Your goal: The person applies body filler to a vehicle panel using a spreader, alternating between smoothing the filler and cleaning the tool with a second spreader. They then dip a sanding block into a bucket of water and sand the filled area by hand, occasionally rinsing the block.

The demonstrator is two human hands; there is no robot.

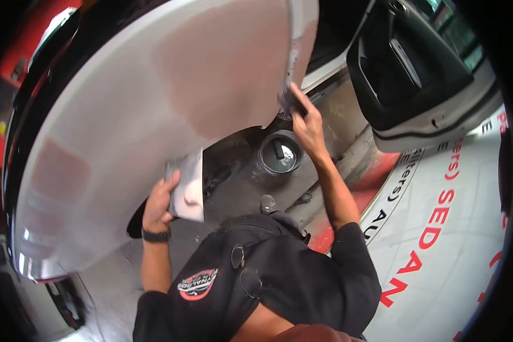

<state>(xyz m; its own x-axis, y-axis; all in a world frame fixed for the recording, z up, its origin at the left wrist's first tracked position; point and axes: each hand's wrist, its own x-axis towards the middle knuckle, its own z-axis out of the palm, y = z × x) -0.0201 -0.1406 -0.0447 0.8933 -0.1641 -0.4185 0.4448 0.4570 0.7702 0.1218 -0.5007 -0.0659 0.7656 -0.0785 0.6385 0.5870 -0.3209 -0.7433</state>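
A silver car fender (125, 114) with dull pinkish filler patches fills the upper left of the head view. My right hand (309, 122) presses a small dark block (289, 100) against the fender's rear edge, near the door gap. My left hand (161, 200), with a black watch on its wrist, holds a flat grey board (189, 188) smeared with pale filler, just below the fender's lower edge by the wheel arch. My black shirt, with glasses hanging on it, fills the bottom.
A round dark bucket (279, 154) with liquid and a tool in it stands on the floor under my right hand. The open car door (416, 74) hangs at the upper right. A white floor area (456, 245) with red lettering lies to the right.
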